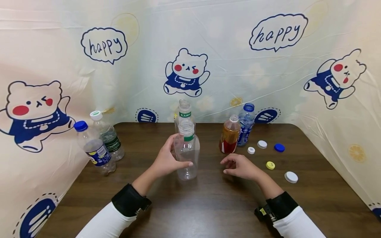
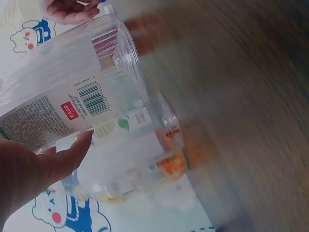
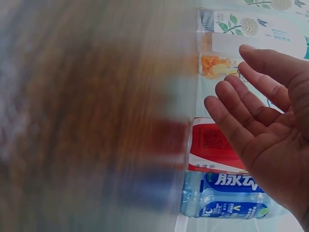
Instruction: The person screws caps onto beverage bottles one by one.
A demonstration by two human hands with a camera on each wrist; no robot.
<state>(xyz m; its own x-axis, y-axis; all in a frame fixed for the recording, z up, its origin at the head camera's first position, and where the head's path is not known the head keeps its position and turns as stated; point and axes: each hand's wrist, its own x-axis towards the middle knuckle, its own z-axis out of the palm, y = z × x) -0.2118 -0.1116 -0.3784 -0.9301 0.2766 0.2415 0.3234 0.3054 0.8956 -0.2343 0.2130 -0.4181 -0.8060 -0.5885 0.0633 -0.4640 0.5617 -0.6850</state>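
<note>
My left hand (image 1: 167, 159) grips a clear, squarish plastic bottle (image 1: 189, 167) around its side, thumb toward me. The bottle has an uncapped mouth and a green band at its neck; its barcode label faces the left wrist camera. Right behind stands another uncapped bottle (image 1: 184, 114) with a green neck band, partly hidden. My right hand (image 1: 242, 167) hovers over the table with loosely bent fingers and nothing in them. Just beyond it are a red-labelled bottle of amber drink (image 1: 230, 135) and an uncapped blue bottle (image 1: 246, 124), also seen past the fingers in the right wrist view.
Loose caps lie at the right: a small white cap (image 1: 251, 150), another white cap (image 1: 262, 144), a blue cap (image 1: 279, 147), a yellow cap (image 1: 270, 165) and a large white cap (image 1: 291, 177). At the left stand a blue-capped bottle (image 1: 96, 152) and a white-capped bottle (image 1: 111, 137).
</note>
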